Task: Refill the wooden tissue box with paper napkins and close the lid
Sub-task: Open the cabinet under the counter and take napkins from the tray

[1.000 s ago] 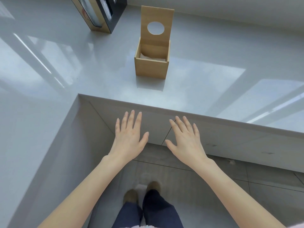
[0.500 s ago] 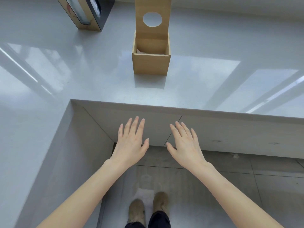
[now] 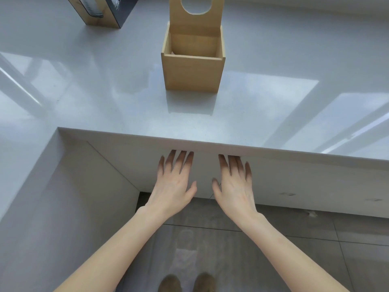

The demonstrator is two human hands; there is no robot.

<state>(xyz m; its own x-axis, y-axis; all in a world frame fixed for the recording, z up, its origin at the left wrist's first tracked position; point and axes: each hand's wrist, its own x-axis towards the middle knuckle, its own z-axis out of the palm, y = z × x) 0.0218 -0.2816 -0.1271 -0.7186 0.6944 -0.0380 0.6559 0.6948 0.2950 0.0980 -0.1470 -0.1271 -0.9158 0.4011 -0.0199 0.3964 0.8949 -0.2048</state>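
Note:
A wooden tissue box stands on the grey countertop, its lid with a round hole hinged upright at the back. A sliver of white napkin shows inside at the left. My left hand and my right hand are held flat, palms down, fingers spread, below the counter's front edge. Their fingertips reach into the shadow under that edge. Both hands hold nothing and are well short of the box.
A wood-and-black dispenser stands at the back left of the counter. The counter wraps around on the left, forming an L-shaped recess. Below are the grey cabinet front, tiled floor and my shoes.
Both hands have moved forward and up until their fingertips are under the counter's edge. The view has closed in on the box, which now appears larger and nearer.

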